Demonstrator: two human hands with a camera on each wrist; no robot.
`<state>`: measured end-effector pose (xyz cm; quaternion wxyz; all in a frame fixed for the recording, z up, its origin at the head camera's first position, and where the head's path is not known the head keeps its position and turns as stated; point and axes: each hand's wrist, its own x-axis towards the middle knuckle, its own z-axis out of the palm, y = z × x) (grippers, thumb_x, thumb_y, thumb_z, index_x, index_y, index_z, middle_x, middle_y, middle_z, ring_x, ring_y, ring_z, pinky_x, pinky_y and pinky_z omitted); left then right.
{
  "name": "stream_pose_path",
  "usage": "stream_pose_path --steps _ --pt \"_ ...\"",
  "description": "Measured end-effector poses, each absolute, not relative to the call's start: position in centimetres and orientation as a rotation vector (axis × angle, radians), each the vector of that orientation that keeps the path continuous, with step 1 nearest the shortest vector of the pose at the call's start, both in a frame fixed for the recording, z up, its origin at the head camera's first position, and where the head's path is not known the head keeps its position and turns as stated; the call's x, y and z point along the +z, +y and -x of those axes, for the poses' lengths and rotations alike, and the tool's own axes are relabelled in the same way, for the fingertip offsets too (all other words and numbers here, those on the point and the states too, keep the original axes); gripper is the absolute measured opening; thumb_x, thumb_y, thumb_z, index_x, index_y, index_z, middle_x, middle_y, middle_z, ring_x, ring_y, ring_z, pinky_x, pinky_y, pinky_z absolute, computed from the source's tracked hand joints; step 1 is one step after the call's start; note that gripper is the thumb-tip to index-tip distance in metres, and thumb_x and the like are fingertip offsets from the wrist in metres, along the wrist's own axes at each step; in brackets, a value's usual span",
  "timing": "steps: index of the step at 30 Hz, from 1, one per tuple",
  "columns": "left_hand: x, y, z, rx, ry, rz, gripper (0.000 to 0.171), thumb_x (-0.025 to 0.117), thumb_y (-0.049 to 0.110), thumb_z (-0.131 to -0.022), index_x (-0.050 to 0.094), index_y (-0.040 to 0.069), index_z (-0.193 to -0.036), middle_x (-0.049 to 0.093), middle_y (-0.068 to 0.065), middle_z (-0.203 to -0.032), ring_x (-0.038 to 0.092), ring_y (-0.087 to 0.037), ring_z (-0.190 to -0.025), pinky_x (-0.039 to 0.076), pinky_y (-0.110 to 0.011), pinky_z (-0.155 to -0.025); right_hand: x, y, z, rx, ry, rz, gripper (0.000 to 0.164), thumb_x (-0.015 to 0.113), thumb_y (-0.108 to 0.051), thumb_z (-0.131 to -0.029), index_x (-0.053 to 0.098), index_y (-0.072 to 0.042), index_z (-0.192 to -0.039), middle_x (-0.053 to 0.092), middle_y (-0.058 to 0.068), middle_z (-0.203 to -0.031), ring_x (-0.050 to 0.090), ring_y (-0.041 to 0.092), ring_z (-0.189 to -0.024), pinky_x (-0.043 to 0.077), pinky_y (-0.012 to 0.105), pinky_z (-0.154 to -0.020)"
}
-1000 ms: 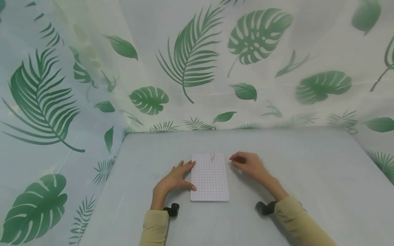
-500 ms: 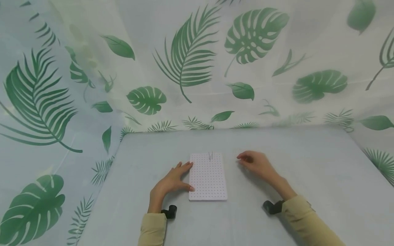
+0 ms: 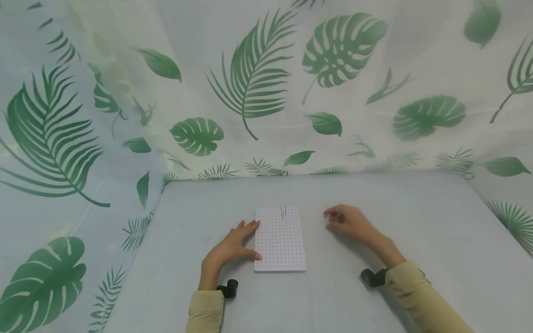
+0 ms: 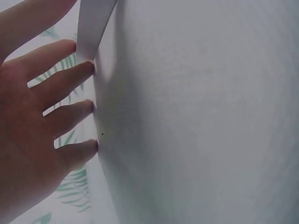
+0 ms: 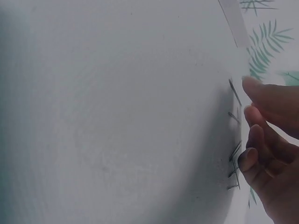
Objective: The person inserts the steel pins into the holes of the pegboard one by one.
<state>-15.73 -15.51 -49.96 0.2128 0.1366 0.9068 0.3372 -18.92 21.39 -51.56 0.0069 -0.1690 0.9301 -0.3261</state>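
Observation:
A white board with a grid of dark dots lies flat on the table. Two thin dark wire pins stand out near its far edge. My left hand rests against the board's left side, thumb and fingers spread and touching the edge; the left wrist view shows the board's side by the fingers. To the right of the board is my right hand, thumb and forefinger slightly apart. Several bent metal wire pins lie by its fingertips in the right wrist view. No pin clearly shows between thumb and forefinger.
The table has a pale grey cover. White cloth printed with green leaves hangs behind it and on both sides. Black wrist cameras are strapped beneath both wrists.
My right hand has moved a little to the right, away from the board, and its thumb and forefinger have parted. My left hand keeps its place at the board's edge.

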Motion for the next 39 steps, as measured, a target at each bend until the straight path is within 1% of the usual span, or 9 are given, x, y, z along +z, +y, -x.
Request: stream_pose_path --steps 4,8,12,16,20,27,33,36,39 --pt "-50.1 -15.5 15.8 0.941 2.517 -0.383 0.098 0.090 0.024 -0.076 0.040 0.010 -0.159 0.034 -0.010 -0.167 0.015 -0.036 -0.160 0.010 -0.058 -0.130 -51.6 21.5 19.1 -0.983 2.889 0.513 0.034 0.081 -0.009 -0.084 0.073 0.003 -0.114 0.072 0.006 -0.092 0.066 0.020 -0.085 0.056 0.041 -0.079" --pt "-50.0 -15.5 15.8 0.943 2.517 -0.383 0.098 0.090 0.024 -0.076 0.039 0.010 -0.159 0.033 -0.010 -0.167 0.014 -0.036 -0.160 0.010 -0.058 -0.129 -51.6 21.5 19.1 -0.977 2.881 0.528 0.035 0.081 -0.009 -0.084 0.072 0.003 -0.116 0.071 0.006 -0.091 0.065 0.020 -0.085 0.056 0.041 -0.079" --pt "-50.1 -15.5 15.9 0.940 2.515 -0.371 0.098 0.090 0.024 -0.077 0.039 0.012 -0.160 0.032 -0.008 -0.168 0.013 -0.035 -0.160 0.009 -0.058 -0.130 -51.5 21.3 19.2 -0.967 2.880 0.513 0.034 0.080 -0.009 -0.084 0.072 0.002 -0.115 0.069 0.006 -0.092 0.063 0.019 -0.085 0.055 0.038 -0.077" --pt "-50.0 -15.5 15.9 0.940 2.516 -0.376 0.097 0.089 0.024 -0.077 0.039 0.011 -0.159 0.032 -0.009 -0.168 0.014 -0.036 -0.160 0.009 -0.058 -0.130 -51.5 21.3 19.2 -0.951 2.871 0.482 0.033 0.081 -0.011 -0.085 0.072 0.000 -0.114 0.070 0.007 -0.094 0.062 0.019 -0.085 0.054 0.036 -0.076" --pt "-50.0 -15.5 15.9 0.941 2.514 -0.385 0.097 0.089 0.024 -0.077 0.039 0.011 -0.159 0.032 -0.009 -0.168 0.013 -0.037 -0.160 0.009 -0.059 -0.129 -51.7 21.3 19.3 -0.978 2.898 0.504 0.030 0.080 -0.009 -0.085 0.073 0.000 -0.112 0.070 0.006 -0.092 0.062 0.018 -0.082 0.053 0.034 -0.074" --pt "-49.9 -15.5 15.8 0.972 2.491 -0.380 0.098 0.090 0.023 -0.077 0.039 0.009 -0.159 0.032 -0.011 -0.168 0.013 -0.038 -0.159 0.008 -0.060 -0.129 -52.1 21.1 19.1 -1.066 2.989 0.561 0.021 0.079 -0.003 -0.084 0.076 -0.002 -0.105 0.075 0.006 -0.089 0.068 0.018 -0.078 0.058 0.033 -0.071" --pt "-49.8 -15.4 15.6 0.968 2.500 -0.372 0.098 0.090 0.024 -0.076 0.040 0.010 -0.159 0.033 -0.011 -0.167 0.014 -0.038 -0.159 0.009 -0.060 -0.129 -52.2 20.8 18.9 -1.122 2.973 0.494 0.019 0.078 -0.002 -0.086 0.076 -0.003 -0.105 0.077 0.008 -0.094 0.071 0.019 -0.080 0.060 0.031 -0.073" --pt "-49.8 -15.3 15.6 0.965 2.507 -0.367 0.098 0.091 0.023 -0.076 0.040 0.010 -0.159 0.033 -0.011 -0.167 0.014 -0.038 -0.159 0.010 -0.061 -0.129 -52.0 20.5 18.9 -1.150 2.967 0.496 0.019 0.077 0.000 -0.086 0.076 -0.003 -0.105 0.077 0.008 -0.093 0.072 0.020 -0.082 0.060 0.032 -0.074" --pt "-49.7 -15.3 15.7 0.962 2.507 -0.368 0.098 0.091 0.023 -0.076 0.040 0.010 -0.159 0.033 -0.011 -0.167 0.014 -0.038 -0.159 0.010 -0.061 -0.128 -51.8 20.3 19.0 -1.169 2.959 0.508 0.020 0.076 0.000 -0.086 0.076 -0.004 -0.105 0.077 0.006 -0.092 0.071 0.018 -0.082 0.059 0.029 -0.073"
